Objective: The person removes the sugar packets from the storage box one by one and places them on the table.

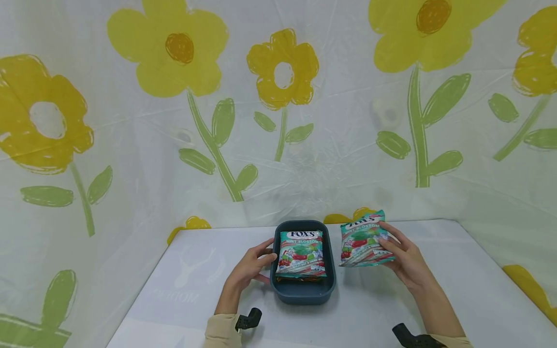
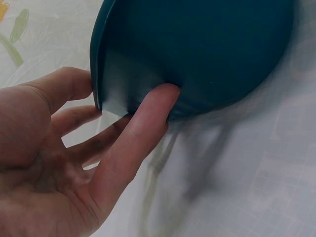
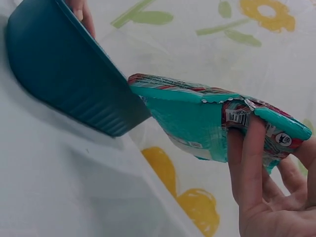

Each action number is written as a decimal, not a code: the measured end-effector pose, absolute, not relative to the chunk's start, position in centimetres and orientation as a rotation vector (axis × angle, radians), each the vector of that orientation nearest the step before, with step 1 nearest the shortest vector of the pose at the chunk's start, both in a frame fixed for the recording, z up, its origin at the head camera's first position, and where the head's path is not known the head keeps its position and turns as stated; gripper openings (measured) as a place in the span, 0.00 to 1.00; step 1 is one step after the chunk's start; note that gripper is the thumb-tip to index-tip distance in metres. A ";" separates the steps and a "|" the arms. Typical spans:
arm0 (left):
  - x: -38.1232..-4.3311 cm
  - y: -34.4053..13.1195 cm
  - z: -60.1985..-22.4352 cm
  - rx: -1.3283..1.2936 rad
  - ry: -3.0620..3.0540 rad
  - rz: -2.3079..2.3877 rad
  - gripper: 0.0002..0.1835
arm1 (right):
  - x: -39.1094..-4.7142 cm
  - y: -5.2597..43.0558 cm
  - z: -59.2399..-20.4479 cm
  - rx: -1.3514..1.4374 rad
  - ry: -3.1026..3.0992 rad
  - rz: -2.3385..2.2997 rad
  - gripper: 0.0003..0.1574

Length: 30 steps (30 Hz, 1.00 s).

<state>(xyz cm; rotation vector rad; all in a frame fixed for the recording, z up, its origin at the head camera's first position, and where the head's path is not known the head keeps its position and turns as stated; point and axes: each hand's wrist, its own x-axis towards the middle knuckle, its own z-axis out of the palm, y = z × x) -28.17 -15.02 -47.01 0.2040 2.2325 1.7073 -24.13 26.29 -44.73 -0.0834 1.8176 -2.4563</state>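
Observation:
My right hand [image 1: 406, 258] holds a teal candy bag [image 1: 363, 241] printed "FOX'S Mint Blossom", raised and tilted just right of a dark blue plastic tub [image 1: 302, 295]. Fingers [image 3: 253, 158] lie along the bag's underside, and the thumb side is partly hidden. A matching candy bag [image 1: 300, 253] lies inside the tub, label up, with an orange-brown edge showing beneath it. On the tub's left side rests my left hand [image 1: 250, 266], its loosely spread fingers touching the rim and outer wall. One fingertip [image 2: 168, 94] presses that wall in the left wrist view.
The tub stands on a white table [image 1: 187, 309] near its back edge. Behind hangs a pale curtain [image 1: 339, 145] with large yellow flowers. Black wrist cameras [image 1: 249, 319] sit at both beige sleeves [image 1: 222, 331].

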 end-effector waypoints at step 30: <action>-28.4 -14.9 -47.1 0.185 2.235 1.710 0.33 | -25.3 25.2 -47.6 0.024 1.986 -2.240 0.37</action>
